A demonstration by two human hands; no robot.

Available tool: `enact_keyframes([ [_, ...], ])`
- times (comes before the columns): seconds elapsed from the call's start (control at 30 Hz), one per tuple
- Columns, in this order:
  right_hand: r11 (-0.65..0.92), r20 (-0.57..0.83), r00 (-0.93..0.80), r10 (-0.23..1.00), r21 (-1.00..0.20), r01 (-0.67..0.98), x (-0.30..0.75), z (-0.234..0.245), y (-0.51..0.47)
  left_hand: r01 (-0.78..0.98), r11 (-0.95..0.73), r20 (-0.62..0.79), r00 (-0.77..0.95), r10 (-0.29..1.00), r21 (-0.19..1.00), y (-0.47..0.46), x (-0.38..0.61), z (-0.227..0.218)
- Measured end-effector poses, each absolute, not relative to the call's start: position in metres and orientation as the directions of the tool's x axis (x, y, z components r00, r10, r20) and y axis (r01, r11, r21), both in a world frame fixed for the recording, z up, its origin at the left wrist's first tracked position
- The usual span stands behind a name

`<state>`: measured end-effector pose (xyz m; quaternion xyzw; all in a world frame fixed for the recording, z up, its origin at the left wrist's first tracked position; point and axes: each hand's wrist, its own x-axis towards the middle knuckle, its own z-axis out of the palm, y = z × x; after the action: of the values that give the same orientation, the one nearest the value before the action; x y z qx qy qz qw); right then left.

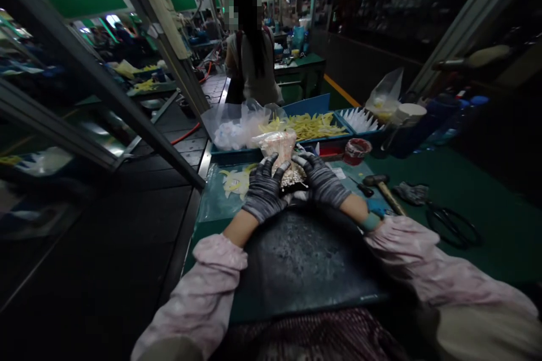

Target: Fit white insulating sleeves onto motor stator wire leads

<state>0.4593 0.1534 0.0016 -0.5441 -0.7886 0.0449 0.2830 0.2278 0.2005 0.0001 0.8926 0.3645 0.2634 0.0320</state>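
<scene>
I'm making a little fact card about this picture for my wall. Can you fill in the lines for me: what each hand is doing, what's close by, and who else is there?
Left hand: gloved left hand grips the left side of a clear bag of small white pieces.
Right hand: gloved right hand grips the bag's right side.
Under the hands: dark worn mat on a green table.
Close by: hammer, scissors, red tape roll.
Behind the bag: blue tray of yellow strips.
Someone else: a person stands farther back.

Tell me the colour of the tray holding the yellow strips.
Blue tray, seen in the head view.
</scene>
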Motion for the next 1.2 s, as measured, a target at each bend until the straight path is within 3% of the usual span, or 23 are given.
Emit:
enact_keyframes([
  [0.2, 0.402, 0.44, -0.207, 0.874, -0.415, 0.816, 0.461, 0.001, 0.179, 0.603, -0.662, 0.409, 0.521, 0.749, 0.445, 0.224, 0.224, -0.003],
  [0.47, 0.469, 0.495, -0.232, 0.838, -0.435, 0.769, 0.477, 0.003, 0.167, 0.524, -0.675, 0.412, 0.539, 0.735, 0.52, 0.218, 0.221, -0.017],
  [0.77, 0.44, 0.449, -0.223, 0.865, -0.466, 0.768, 0.481, -0.001, 0.144, 0.439, -0.635, 0.391, 0.527, 0.755, 0.636, 0.198, 0.195, -0.015],
  [0.9, 0.437, 0.582, -0.149, 0.799, -0.392, 0.809, 0.483, -0.008, 0.108, 0.434, -0.559, 0.288, 0.545, 0.788, 0.707, 0.179, 0.161, -0.01],
  [1.03, 0.295, 0.71, 0.0, 0.705, -0.293, 0.91, 0.458, -0.025, 0.082, 0.489, -0.534, 0.27, 0.512, 0.816, 0.69, 0.154, 0.141, -0.008],
  [1.2, 0.136, 0.541, 0.024, 0.841, -0.253, 0.958, 0.434, -0.04, 0.088, 0.597, -0.554, 0.303, 0.473, 0.827, 0.58, 0.098, 0.115, 0.001],
])
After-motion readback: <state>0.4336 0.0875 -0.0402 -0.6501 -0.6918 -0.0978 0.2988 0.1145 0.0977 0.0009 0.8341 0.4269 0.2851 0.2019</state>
